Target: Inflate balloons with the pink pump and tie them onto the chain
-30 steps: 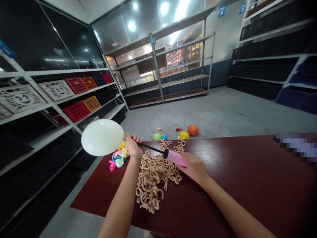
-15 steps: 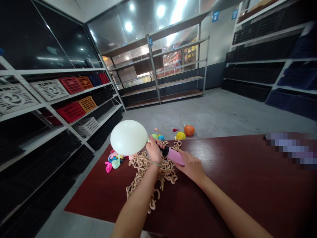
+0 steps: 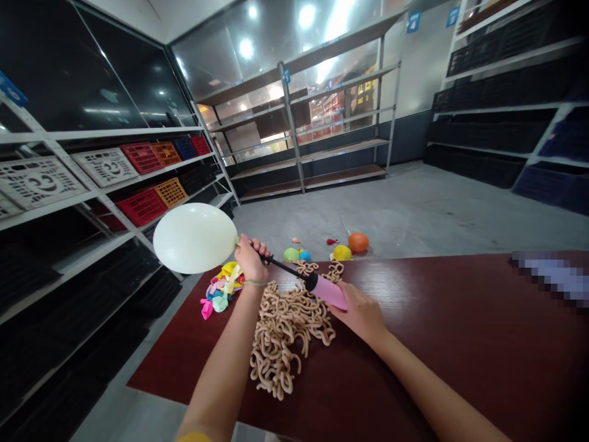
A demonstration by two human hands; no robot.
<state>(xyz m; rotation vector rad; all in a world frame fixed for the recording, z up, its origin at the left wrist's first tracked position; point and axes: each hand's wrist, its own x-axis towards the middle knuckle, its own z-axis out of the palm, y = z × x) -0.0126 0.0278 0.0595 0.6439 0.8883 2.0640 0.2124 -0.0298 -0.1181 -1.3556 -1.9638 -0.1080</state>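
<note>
A pale, inflated balloon (image 3: 195, 238) sits at the far end of a pink and black hand pump (image 3: 329, 292). My left hand (image 3: 251, 260) is closed around the balloon's neck and the pump's end; the exact grip is hidden by the fingers. Between my hands the thin black pump rod shows, drawn out. My right hand (image 3: 361, 313) is wrapped round the pink barrel. Beneath them a heap of beige curled, rope-like pieces (image 3: 288, 331) lies on the dark red table (image 3: 442, 344). Left of the heap is a pile of limp coloured balloons (image 3: 221, 293).
Beyond the table, an orange balloon (image 3: 358, 242), a yellow balloon (image 3: 342, 253) and other small balloons lie on the grey floor (image 3: 414, 209). Shelving with crates (image 3: 142, 158) lines the left side. A rack (image 3: 301, 153) stands at the back. A blurred patch (image 3: 556, 276) covers something at right.
My left hand has moved left with the balloon, away from my right hand, and the black pump rod has come out of the barrel. The right hand stays on the barrel.
</note>
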